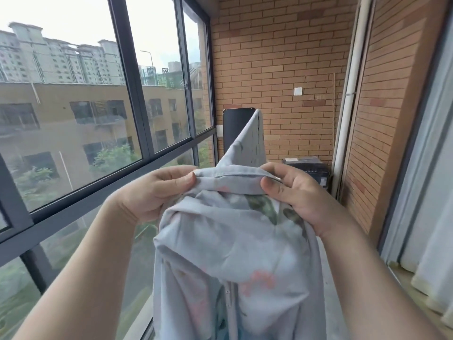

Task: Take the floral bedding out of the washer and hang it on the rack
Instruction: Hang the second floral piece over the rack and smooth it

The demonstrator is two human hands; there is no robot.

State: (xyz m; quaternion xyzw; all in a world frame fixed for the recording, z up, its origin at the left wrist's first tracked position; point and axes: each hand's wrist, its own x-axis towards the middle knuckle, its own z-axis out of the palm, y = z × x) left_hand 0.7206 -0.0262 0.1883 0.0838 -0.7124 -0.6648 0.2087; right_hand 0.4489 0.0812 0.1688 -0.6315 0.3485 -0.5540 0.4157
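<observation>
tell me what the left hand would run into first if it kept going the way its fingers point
The left hand points right along the hem of the floral bedding it pinches, so it would likely bunch that hem first, then meet the right hand.

rack: hidden beneath draped floral bedding | floor: dark box

left hand and right hand pinching floral bedding hem, beside window
</observation>
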